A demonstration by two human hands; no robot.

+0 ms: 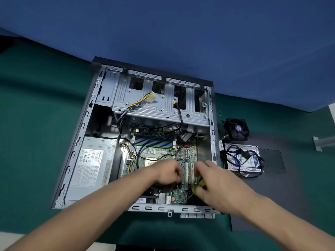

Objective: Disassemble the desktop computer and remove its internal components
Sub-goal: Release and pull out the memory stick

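The desktop computer, an open grey steel tower case (211,113) lying on its side in the middle of the green-covered bench (36,124), has its back edge against the blue wall so I can lean over it from the near edge. My right hand (213,180) is curled around a yellow-and-black handled screwdriver (199,185), its tip pointing down at the near right part of the green motherboard (181,194), where I judge a mounting screw sits; the screw itself is hidden. My left hand (167,173) is over the board just beside the two white expansion slots (189,172), fingers curled under, and I cannot tell whether they pinch anything or only steady the board. Further out, the bare processor socket area (150,158) is exposed, and black cables (143,147) loop across the blue and green memory slots (154,142). The silver power supply box (90,163) still fills the left near corner of the case, and its loose yellow-and-black lead with a white plug (151,97) is draped up over the empty steel drive cage (163,107), out of my way. Outside the case, on the dark perforated side panel (272,163) laid flat to its right, I have parked what is already out: the black cooler fan with its heatsink (235,129) and the silver hard drive with blue label (243,160), cables heaped on top.
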